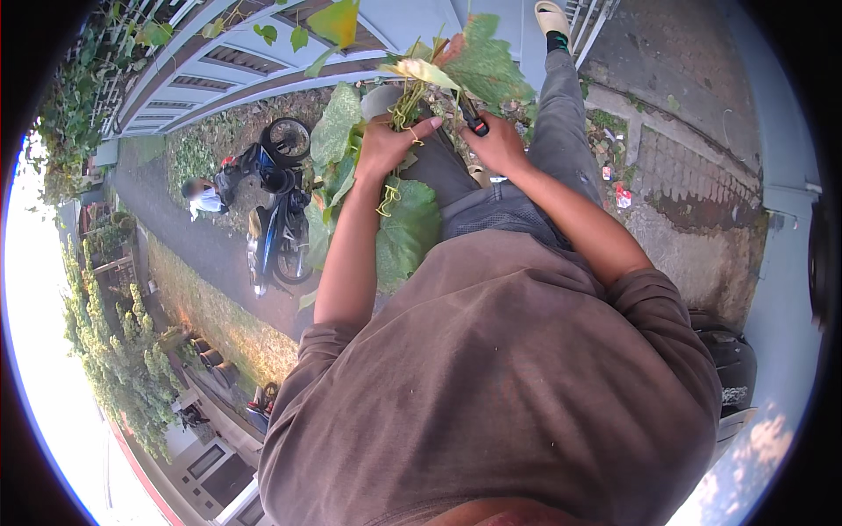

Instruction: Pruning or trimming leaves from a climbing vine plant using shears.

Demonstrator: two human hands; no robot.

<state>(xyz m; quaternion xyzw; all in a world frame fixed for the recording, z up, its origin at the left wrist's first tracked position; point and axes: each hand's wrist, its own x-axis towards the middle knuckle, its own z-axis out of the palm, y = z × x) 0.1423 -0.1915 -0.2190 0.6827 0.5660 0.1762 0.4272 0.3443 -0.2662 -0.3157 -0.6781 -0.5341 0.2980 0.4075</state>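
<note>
A bunch of cut vine stems (409,104) is gripped in my left hand (387,146), with thin curling tendrils among them. Large green leaves hang from the bunch below the hand; one broad leaf (409,220) droops beside my forearm. Above, a leaf with brown patches (485,62) spreads out toward the right. My right hand (498,143) is closed around a black-handled cutting tool (476,123) with a red detail. Its working end points up toward the leaves and is partly hidden, so its exact kind is unclear. Both hands are above my lap, a short distance apart.
My outstretched leg (562,125) reaches a metal fence (585,33) at upper right. Vines (72,118) climb the fencing at upper left. Down on the left stand a motorcycle (276,210) and another person (209,198). Litter (622,196) lies on the ground at right.
</note>
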